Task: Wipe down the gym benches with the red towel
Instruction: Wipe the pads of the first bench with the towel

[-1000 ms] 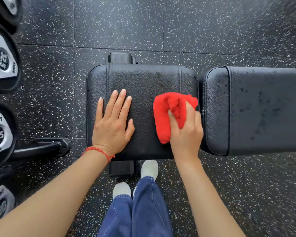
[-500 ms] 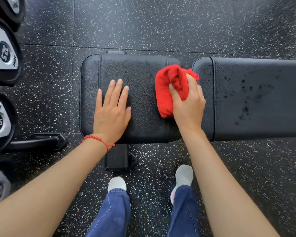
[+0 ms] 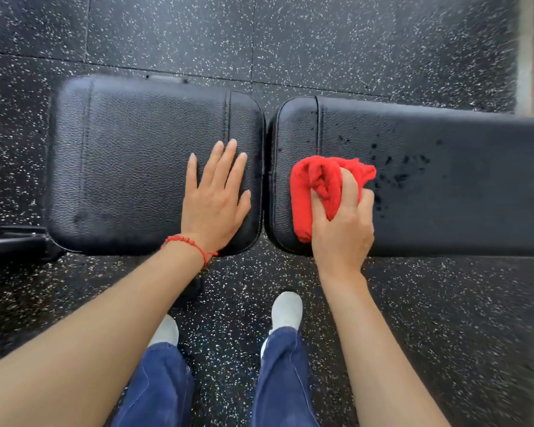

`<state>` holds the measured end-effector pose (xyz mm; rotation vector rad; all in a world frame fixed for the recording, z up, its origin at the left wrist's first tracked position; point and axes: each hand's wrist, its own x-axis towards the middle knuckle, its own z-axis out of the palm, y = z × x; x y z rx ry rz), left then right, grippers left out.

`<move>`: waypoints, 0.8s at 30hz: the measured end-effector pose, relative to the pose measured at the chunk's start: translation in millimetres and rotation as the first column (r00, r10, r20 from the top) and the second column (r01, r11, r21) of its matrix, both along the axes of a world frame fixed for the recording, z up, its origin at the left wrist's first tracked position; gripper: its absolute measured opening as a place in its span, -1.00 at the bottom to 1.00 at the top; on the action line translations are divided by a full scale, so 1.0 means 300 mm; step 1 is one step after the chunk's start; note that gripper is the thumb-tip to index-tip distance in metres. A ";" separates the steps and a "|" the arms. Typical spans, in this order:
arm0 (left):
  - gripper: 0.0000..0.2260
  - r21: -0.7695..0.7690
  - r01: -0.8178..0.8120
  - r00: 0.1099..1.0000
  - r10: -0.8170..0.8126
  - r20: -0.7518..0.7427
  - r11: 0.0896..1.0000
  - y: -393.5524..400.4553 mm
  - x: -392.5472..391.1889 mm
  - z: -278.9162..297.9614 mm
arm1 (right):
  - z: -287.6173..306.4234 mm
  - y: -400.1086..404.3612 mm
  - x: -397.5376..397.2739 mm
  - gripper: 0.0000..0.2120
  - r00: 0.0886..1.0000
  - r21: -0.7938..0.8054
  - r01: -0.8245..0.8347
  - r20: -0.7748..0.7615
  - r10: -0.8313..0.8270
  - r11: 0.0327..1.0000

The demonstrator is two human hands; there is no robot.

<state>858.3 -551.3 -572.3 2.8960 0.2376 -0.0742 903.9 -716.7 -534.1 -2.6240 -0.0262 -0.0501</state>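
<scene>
Your right hand (image 3: 341, 229), clutching the towel (image 3: 316, 188), has crossed from seat pad (image 3: 130, 161) onto back pad (image 3: 444, 192); droplets (image 3: 398, 171) wait at three o'clock, while left hand (image 3: 215, 201) lies flat.

Bunched red towel (image 3: 318, 186) on the black bench pad (image 3: 444, 180) (seemingly droplet-speckled).

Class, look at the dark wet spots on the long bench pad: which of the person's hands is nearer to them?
Right. The right hand, gripping the red towel, sits on the long pad beside the wet spots. The left hand rests flat on the seat pad, across the gap.
</scene>
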 end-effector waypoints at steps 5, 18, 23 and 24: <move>-0.50 0.037 -0.017 0.999 0.015 0.045 0.999 0.003 0.000 -0.034 | -0.037 0.034 0.053 -0.58 0.999 0.114 0.034 0.036 -0.039 0.993; -0.50 0.093 -0.024 0.999 0.020 0.048 0.995 0.003 0.004 -0.032 | -0.037 0.100 0.195 -0.61 1.000 0.221 0.015 -0.012 -0.012 0.975; -0.49 0.106 -0.026 0.999 0.022 0.039 0.994 0.005 0.001 -0.038 | -0.031 0.026 0.047 -0.56 0.997 0.199 0.001 -0.078 0.015 0.980; -0.49 0.107 -0.024 0.999 0.020 0.039 0.994 0.005 0.000 -0.039 | -0.030 0.024 0.037 -0.55 0.996 0.204 0.017 -0.086 0.001 0.979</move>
